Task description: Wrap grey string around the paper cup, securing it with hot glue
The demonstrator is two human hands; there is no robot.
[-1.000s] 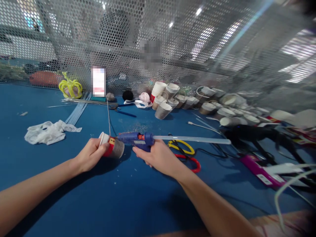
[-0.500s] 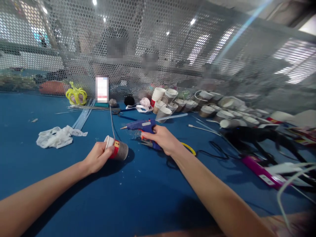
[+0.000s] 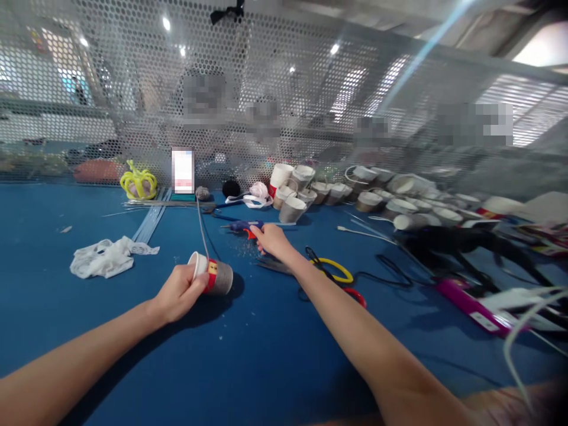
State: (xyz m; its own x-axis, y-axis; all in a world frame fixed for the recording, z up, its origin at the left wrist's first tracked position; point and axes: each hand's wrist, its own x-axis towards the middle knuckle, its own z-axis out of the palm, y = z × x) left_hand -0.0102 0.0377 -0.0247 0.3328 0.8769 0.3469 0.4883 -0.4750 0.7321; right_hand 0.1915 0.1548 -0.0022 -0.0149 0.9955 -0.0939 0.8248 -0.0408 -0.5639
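Note:
My left hand (image 3: 181,291) is closed around the rim end of a paper cup (image 3: 213,277), tipped on its side above the table. Grey yarn is wound over its base half, and a red band shows beside my thumb. From the cup a strand of grey yarn (image 3: 202,228) runs back to a small grey yarn ball (image 3: 203,193). My right hand (image 3: 271,239) grips a blue glue gun (image 3: 242,226) with an orange trigger, its nozzle pointing left. Scissors (image 3: 277,265) lie under my right wrist, partly hidden.
Several grey-wrapped cups (image 3: 293,208) crowd the back right. A phone (image 3: 183,171) stands against the perforated metal screen (image 3: 310,89). Crumpled white plastic (image 3: 102,258), clear glue sticks (image 3: 151,219) and a yellow yarn piece (image 3: 138,182) lie left. A purple power strip (image 3: 470,307) and cables lie right.
My right hand has moved the glue gun back and left, away from me and lower, uncovering the scissors. My left hand still holds the cup in nearly the same place.

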